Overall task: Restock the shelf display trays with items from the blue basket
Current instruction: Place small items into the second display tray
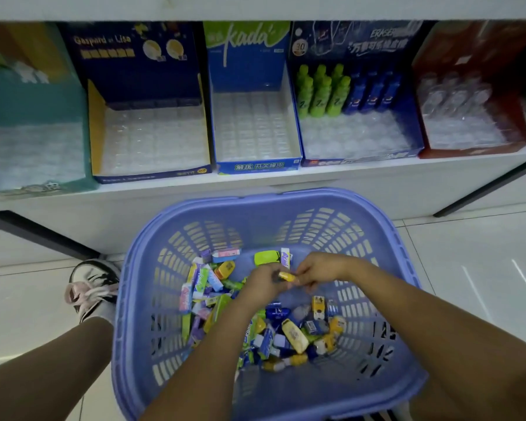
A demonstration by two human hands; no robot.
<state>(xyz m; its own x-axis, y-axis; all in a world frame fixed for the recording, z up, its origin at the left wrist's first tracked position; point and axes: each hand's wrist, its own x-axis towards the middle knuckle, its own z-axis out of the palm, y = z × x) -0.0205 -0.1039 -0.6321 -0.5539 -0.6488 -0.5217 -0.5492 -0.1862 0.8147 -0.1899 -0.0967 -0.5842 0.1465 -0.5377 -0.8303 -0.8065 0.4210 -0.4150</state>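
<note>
Blue basket [301,396] on the floor [468,268], both forearms reaching in over its near rim. Pile of small packaged items [289,332] on the basket bottom. Above the pile, left hand [261,284] and right hand [324,268] meet. Left grip is curled round one end of a small yellow item [287,277]; right grip pinches the other end.

Shoe [93,285] just left of the basket. Shelf [316,177] beyond the basket holds a row of trays:
- teal tray [28,98], far left
- navy tray [134,71]
- blue tray [257,166], straight behind the basket
- eraser tray [362,41], with green bottles [319,89] and blue bottles [374,92] standing at its back
- red tray [474,151], far right
</note>
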